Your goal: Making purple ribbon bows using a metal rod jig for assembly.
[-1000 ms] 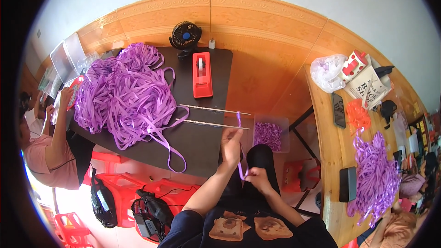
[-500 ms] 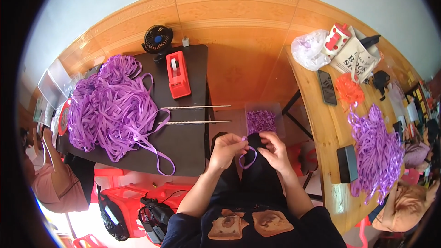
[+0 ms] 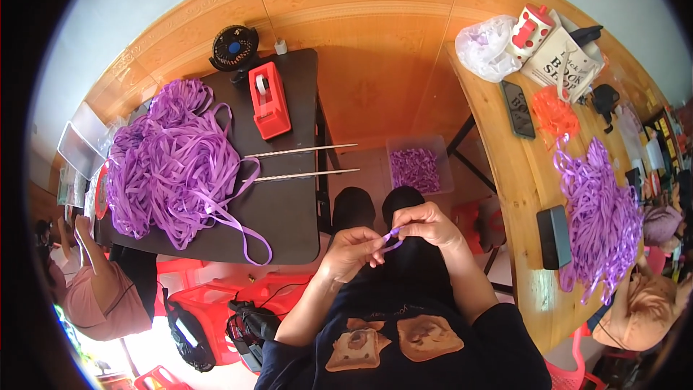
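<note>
Above my lap, a short loop of purple ribbon [image 3: 393, 240] is stretched between my two hands. My left hand [image 3: 354, 251] pinches one end of it between thumb and fingers. Close beside it, my right hand [image 3: 431, 225] pinches the ribbon from the other side. To my left a big tangled heap of purple ribbon [image 3: 173, 166] covers much of the dark table [image 3: 292, 227], with one loose strand curling near its front edge. Past my knees, a clear plastic bin [image 3: 446, 166] on the floor holds many small purple ribbon pieces [image 3: 414, 170].
Two thin sticks [image 3: 307, 175] jut over the dark table's right edge. A red tape dispenser [image 3: 268, 101] and a small fan [image 3: 234, 48] stand behind them. The wooden table [image 3: 523, 245] on the right bears more purple ribbon [image 3: 599, 217], a phone [image 3: 517, 110] and a dark case [image 3: 554, 237]. People sit at both sides.
My right hand has come in toward the left and now grips the ribbon, which was a hanging loop held by my left hand. The view has shifted slightly.
</note>
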`<action>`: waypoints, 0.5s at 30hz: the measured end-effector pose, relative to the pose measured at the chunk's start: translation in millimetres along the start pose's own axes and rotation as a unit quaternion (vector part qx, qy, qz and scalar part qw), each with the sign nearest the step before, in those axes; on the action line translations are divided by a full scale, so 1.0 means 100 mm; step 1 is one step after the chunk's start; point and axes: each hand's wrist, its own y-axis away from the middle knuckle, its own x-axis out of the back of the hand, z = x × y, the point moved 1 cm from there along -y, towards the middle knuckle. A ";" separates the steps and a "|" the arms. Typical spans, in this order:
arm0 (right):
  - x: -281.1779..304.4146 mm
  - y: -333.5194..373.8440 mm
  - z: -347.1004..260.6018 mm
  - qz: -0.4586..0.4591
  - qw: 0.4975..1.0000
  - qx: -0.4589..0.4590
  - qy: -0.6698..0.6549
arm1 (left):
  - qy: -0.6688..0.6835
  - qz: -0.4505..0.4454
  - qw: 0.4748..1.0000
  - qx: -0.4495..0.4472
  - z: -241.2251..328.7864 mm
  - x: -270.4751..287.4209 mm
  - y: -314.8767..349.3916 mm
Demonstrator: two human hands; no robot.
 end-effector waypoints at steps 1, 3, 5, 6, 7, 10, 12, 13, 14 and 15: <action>-0.04 0.01 -0.07 -0.014 0.999 0.014 0.035 | -0.007 -0.002 1.000 0.014 -0.02 0.01 0.00; -0.13 0.03 -0.26 -0.018 0.997 0.003 0.076 | -0.001 -0.008 1.000 0.021 -0.04 0.01 0.00; -0.19 0.01 -0.27 -0.029 0.988 0.067 0.134 | 0.004 -0.014 1.000 0.026 -0.03 -0.02 -0.01; -0.20 0.03 -0.27 -0.030 0.988 0.067 0.135 | 0.003 -0.022 0.999 0.032 -0.02 -0.05 0.00; -0.21 0.04 -0.29 -0.028 0.980 0.085 0.180 | 0.001 -0.030 0.999 0.037 0.00 -0.08 0.00; -0.26 0.03 -0.30 -0.037 0.958 0.120 0.257 | -0.006 -0.053 0.997 0.056 0.03 -0.08 0.02; -0.32 0.04 -0.34 -0.028 0.943 0.151 0.294 | 0.005 -0.060 0.996 0.061 0.06 -0.08 0.05; -0.34 0.05 -0.36 -0.030 0.944 0.150 0.294 | 0.015 -0.068 0.995 0.067 0.07 -0.08 0.06; -0.34 0.06 -0.38 -0.026 0.937 0.160 0.311 | 0.016 -0.068 0.995 0.066 0.08 -0.08 0.07; -0.35 0.07 -0.41 -0.022 0.929 0.170 0.327 | 0.000 -0.067 0.996 0.054 0.08 -0.08 0.08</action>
